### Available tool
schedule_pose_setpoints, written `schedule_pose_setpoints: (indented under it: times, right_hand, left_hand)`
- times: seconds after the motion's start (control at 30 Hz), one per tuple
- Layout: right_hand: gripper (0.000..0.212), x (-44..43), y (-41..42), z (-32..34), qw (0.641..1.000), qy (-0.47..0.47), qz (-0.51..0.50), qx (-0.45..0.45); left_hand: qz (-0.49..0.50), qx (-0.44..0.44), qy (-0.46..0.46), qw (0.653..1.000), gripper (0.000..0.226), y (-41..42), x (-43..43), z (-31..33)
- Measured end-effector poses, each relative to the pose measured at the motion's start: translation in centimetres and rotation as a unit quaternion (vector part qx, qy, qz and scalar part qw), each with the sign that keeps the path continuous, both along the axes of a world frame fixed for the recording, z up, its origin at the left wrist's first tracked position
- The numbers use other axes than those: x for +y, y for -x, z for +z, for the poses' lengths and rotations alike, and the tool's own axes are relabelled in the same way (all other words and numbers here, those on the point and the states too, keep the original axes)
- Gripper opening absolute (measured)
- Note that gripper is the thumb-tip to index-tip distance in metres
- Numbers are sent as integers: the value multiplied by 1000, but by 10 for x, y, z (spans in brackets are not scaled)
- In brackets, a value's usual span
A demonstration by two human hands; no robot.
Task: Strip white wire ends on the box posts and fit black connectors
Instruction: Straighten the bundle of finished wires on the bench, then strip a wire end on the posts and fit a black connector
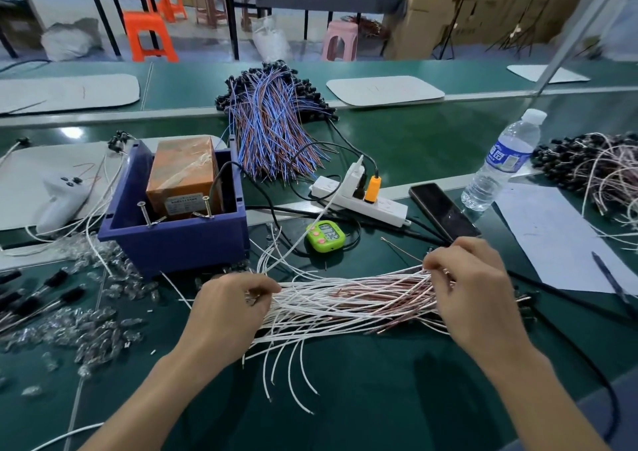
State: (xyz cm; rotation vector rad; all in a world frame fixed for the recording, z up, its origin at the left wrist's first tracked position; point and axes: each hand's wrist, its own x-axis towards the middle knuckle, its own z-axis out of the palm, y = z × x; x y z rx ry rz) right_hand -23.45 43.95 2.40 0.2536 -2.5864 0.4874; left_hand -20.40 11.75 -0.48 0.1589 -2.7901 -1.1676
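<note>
White wires (352,298) — a loose bundle with copper-pink strands mixed in — lie stretched flat between both hands on the green mat (379,399).

Left hand (234,298): knuckles up, fingers curled around the bundle's left end. Right hand (473,278): fingers curled down into the right end, pinching strands; can't tell how many. Loose white tails fan out from under the left hand toward the person.

Outward from the left hand:
- Just beyond it is the blue box (172,236), with two screw posts (143,212) standing tilted at its near rim and an orange block (183,174) inside.
- To its left is a scatter of clear bits (89,326) on the mat.
- Further left, black connectors (62,278) lie near the mat edge.
- Past the box on the left is a grey handheld device (58,195) on a white pad.

Between the hands and beyond: the green timer (325,236) comes first, then the white power strip (359,202) with plugs in it. Well beyond that lies a heap of blue and brown wires (272,122) with black ends.

Outward from the right hand:
- Just beyond it is a dark phone (442,209), lying flat.
- Further out — a water bottle (500,164), upright and capped.
- To its right is a paper sheet (552,233), with a pen (611,281) at its near edge.
- Far right is another pile of pale wires (597,171) with black ends.
</note>
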Motion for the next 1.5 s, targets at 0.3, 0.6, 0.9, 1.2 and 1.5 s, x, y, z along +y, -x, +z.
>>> schedule_pose_setpoints:
  times: [0.3, 0.6, 0.9, 1.2, 1.5]
  right_hand:
    - [19, -14, -15, -47, 999, -4, -11, -47]
    - [41, -28, -23, -41, 989, 26, -3, -145]
    - [37, -95, -27, -30, 975, 97, 102, -173]
    - [21, -218, -28, 4, 925, 126, 280, -223]
    - [29, -384, -31, 16, 852, 32, 423, -307]
  left_hand:
    - [-1, 19, 120, 993, 30, -2, -2, -2]
    - [-47, -4, 116, 992, 67, -4, 1, 5]
    - [-3, 20, 44, 999, 30, -16, -14, 3]
    - [97, 67, -22, 993, 29, -54, -71, 19]
    - [345, 75, 94, 931, 28, -123, -194, 11]
